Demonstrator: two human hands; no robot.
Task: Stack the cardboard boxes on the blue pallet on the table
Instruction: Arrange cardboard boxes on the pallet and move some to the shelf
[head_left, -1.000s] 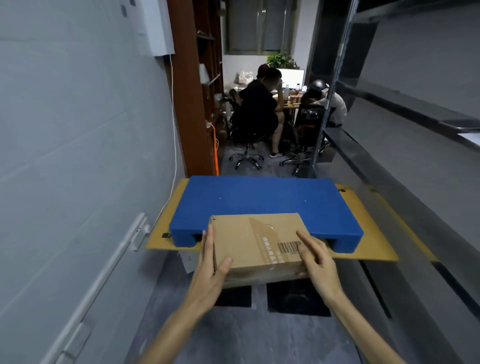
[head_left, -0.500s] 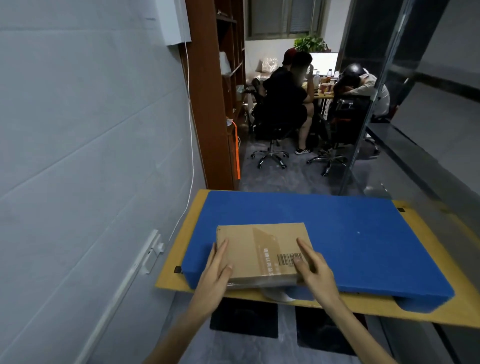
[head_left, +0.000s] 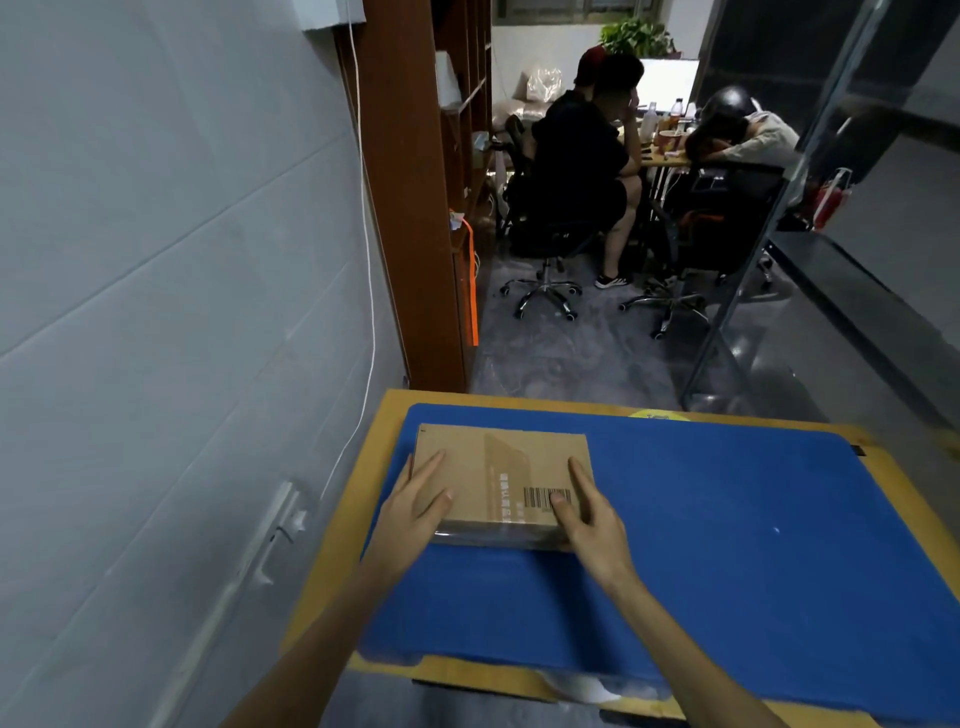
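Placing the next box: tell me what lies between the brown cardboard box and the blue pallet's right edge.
Head view: only bare blue pallet, plus a tiny pale speck, lies right of the brown cardboard box.

The cardboard box (head_left: 501, 480) has gone from overhanging the six-o'clock edge of the blue pallet (head_left: 727, 519) to lying flat near its ten-o'clock corner.
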